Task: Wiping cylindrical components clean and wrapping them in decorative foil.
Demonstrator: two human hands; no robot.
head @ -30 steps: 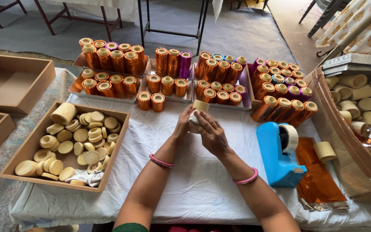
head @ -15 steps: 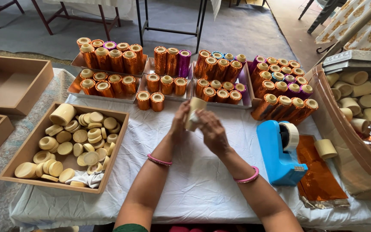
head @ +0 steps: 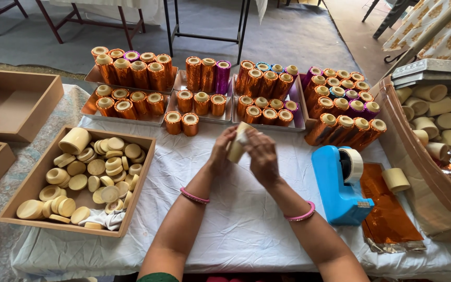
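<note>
Both my hands meet above the white cloth at the table's middle. My left hand (head: pixel 220 154) and my right hand (head: pixel 261 156) together hold a plain cream cylinder (head: pixel 236 146), tilted, with its open end up. A pink bangle sits on each wrist. Just beyond my fingers stand two orange foil-wrapped cylinders (head: pixel 181 123). A blue tape dispenser (head: pixel 340 183) sits to the right of my right hand, with orange foil sheets (head: pixel 390 209) beside it.
Metal trays (head: pixel 126 117) of orange and purple foil-wrapped cylinders line the far side. A wooden box (head: pixel 137 193) of cream discs and caps is at the left, empty wooden boxes (head: pixel 14 104) further left. A brown tub (head: pixel 408 151) of plain cylinders stands at the right.
My hands have turned the cream cylinder between them and shifted it slightly; nothing else on the table has moved.
</note>
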